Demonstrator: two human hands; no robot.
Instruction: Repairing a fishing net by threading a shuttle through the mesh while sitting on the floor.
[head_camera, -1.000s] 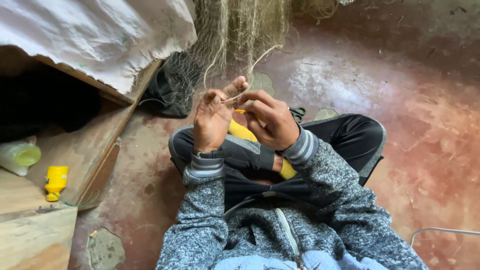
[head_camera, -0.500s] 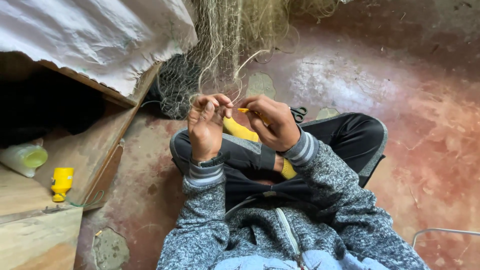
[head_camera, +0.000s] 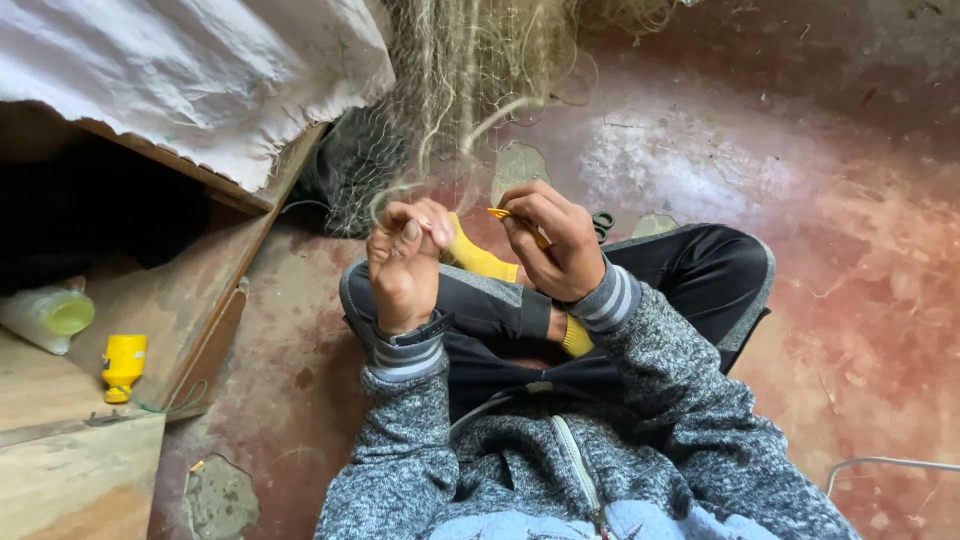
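I sit cross-legged on a red floor, looking down at my hands. My left hand (head_camera: 404, 262) is raised with its fingers pinched on strands of a pale fishing net (head_camera: 470, 80) that hangs down from above. My right hand (head_camera: 556, 240) grips a thin yellow netting needle (head_camera: 502, 213) whose tip points left toward my left fingers. The two hands are a few centimetres apart. Below them lie my black trousers and yellow socks (head_camera: 480, 260). A dark heap of net (head_camera: 350, 175) lies on the floor behind my left hand.
A white woven sheet (head_camera: 190, 80) covers a wooden structure at the upper left. On the wooden boards at the left sit a yellow spool (head_camera: 124, 365) and a pale green-topped bottle (head_camera: 50, 315). Black scissors (head_camera: 602, 224) lie by my right knee. A thin wire (head_camera: 890, 465) curves at the lower right.
Both hands have dropped slightly and separated. My left hand closed its fingers onto the net strands, and the yellow needle tip now shows between the hands.
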